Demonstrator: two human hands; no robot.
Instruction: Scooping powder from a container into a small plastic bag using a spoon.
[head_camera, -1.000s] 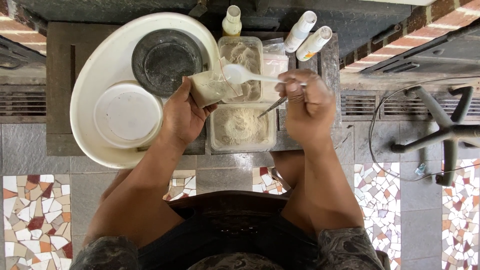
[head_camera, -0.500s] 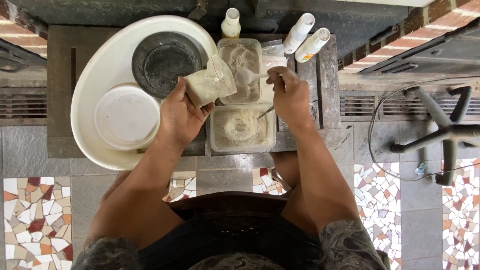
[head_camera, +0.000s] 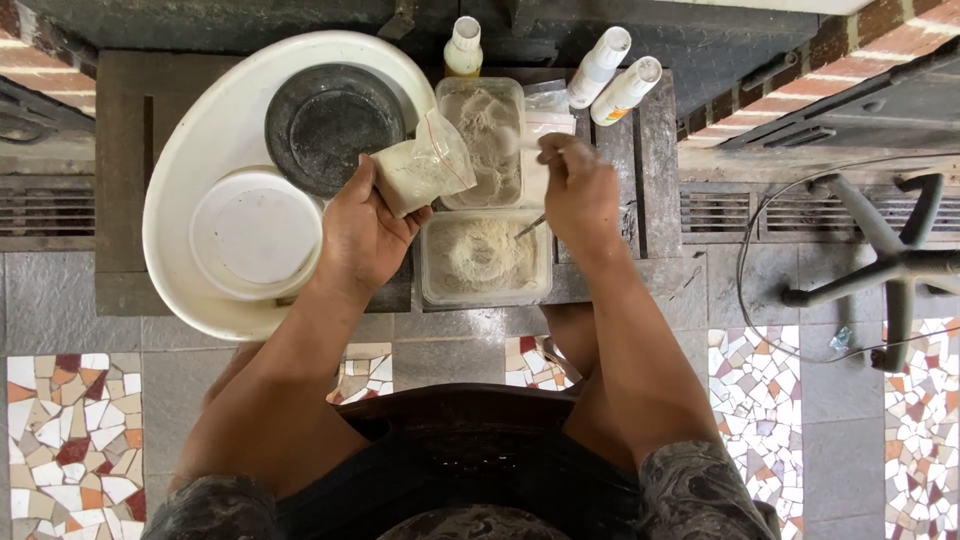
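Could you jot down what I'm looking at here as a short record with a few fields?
Left hand: holds a small plastic bag of pale powder
Right hand: holds a white plastic spoon over the far tub, plus a thin metal tool
Near tub: pale powder, in front of the far one
White basin: holds a dark bowl and a white lid
Bottles: three, at the far edge
Floor: grey tiles, mosaic patches

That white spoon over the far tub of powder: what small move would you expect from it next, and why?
Probably a lift toward the small plastic bag. The right hand has the white spoon down at the powder in the far tub, while the left hand holds the bag, already part filled, tilted just beside it.
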